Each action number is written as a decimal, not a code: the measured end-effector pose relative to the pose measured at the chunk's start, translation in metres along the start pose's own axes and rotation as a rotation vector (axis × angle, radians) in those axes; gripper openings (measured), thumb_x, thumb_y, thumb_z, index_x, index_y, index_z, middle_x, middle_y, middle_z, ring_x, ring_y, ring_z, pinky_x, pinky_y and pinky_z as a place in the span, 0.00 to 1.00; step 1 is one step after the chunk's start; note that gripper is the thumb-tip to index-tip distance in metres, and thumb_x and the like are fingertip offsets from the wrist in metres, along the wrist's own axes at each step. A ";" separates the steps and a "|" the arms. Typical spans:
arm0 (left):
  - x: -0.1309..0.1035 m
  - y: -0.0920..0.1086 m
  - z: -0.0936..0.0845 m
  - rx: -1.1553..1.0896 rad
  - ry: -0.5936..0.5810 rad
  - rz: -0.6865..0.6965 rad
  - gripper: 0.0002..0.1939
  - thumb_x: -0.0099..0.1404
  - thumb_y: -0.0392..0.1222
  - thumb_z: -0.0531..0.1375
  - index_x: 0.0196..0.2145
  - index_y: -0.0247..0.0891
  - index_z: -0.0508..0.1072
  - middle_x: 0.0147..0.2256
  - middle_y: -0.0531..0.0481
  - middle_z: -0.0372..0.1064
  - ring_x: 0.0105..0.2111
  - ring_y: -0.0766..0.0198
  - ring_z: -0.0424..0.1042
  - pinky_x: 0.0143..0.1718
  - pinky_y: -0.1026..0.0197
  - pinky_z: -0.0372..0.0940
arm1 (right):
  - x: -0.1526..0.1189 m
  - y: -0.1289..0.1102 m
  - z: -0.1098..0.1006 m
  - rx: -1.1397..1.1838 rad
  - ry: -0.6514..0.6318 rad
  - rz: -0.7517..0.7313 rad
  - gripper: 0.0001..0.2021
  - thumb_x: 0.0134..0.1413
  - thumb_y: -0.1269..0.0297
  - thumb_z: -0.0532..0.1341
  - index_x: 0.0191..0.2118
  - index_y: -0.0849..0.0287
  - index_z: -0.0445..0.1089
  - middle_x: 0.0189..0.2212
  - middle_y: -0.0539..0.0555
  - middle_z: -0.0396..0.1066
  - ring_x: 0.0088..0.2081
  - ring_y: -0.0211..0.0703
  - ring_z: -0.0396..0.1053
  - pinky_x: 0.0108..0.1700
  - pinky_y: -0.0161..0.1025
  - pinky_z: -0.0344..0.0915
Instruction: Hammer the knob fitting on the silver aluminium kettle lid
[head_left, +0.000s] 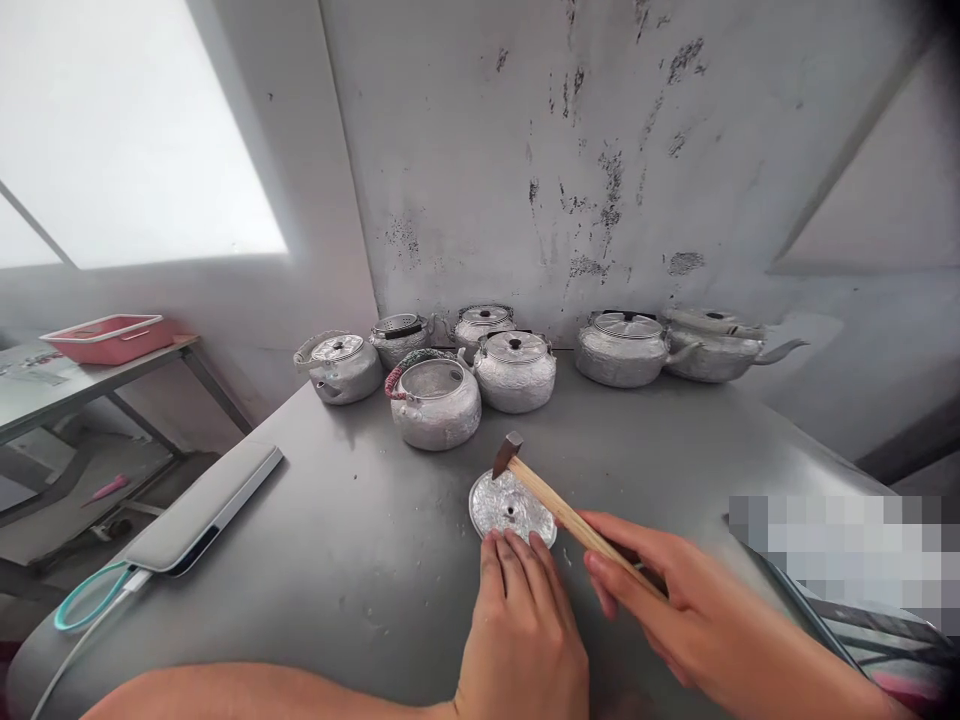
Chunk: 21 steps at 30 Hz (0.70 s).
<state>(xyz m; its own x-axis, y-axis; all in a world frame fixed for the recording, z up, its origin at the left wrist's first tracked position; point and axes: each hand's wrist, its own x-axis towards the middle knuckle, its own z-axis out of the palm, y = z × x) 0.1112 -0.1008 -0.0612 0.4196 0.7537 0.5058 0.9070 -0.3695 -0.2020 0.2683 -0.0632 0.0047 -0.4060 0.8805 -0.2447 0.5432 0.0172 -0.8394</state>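
"Seven metal kettles (516,378) stand along the far part of the tabletop (360,560); what do your hands hold?"

"Your right hand (667,585) is closed around the wooden handle of a hammer (559,507). Its head is at the far left edge of a round metal disc (495,508); you cannot tell from this view whether they touch."

"And your left hand (529,630)?"

"Its fingers lie side by side on the disc's near edge. Your thumb is hidden, so whether that hand grips cannot be told."

"Where does the disc lie?"

"On the tabletop in front of you, nearer than the kettles. A flat white device (206,505) sits well to the left, by the tabletop's edge."
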 end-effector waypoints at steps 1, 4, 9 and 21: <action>-0.001 0.001 0.001 0.005 -0.007 -0.003 0.54 0.50 0.78 0.56 0.52 0.21 0.76 0.49 0.22 0.72 0.49 0.35 0.74 0.51 0.41 0.66 | -0.001 -0.002 0.000 -0.037 0.008 -0.011 0.17 0.67 0.49 0.52 0.52 0.51 0.68 0.25 0.45 0.65 0.17 0.32 0.55 0.18 0.31 0.53; -0.002 0.002 0.004 -0.002 -0.040 0.024 0.53 0.52 0.77 0.55 0.53 0.21 0.75 0.49 0.22 0.72 0.49 0.35 0.73 0.51 0.40 0.65 | -0.002 -0.005 0.003 -0.105 0.040 -0.106 0.16 0.68 0.53 0.52 0.53 0.52 0.70 0.28 0.48 0.71 0.26 0.39 0.66 0.29 0.32 0.63; 0.003 -0.001 0.001 -0.032 -0.092 0.028 0.49 0.55 0.74 0.55 0.53 0.22 0.74 0.47 0.22 0.73 0.47 0.35 0.74 0.50 0.40 0.66 | 0.004 0.006 0.010 -0.137 0.057 -0.182 0.16 0.69 0.55 0.50 0.55 0.51 0.68 0.46 0.52 0.76 0.39 0.44 0.71 0.47 0.37 0.66; 0.019 -0.024 -0.014 0.088 -0.213 0.095 0.28 0.62 0.47 0.59 0.52 0.20 0.73 0.47 0.23 0.73 0.46 0.38 0.75 0.45 0.44 0.70 | 0.003 0.011 0.017 -0.242 0.117 -0.134 0.16 0.69 0.53 0.48 0.34 0.50 0.68 0.32 0.51 0.75 0.32 0.47 0.71 0.38 0.41 0.66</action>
<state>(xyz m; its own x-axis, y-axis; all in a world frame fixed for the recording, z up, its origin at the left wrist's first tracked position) 0.0966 -0.0854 -0.0350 0.4925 0.8190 0.2944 0.8587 -0.4022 -0.3175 0.2608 -0.0684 -0.0138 -0.4062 0.9111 -0.0703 0.6556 0.2370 -0.7169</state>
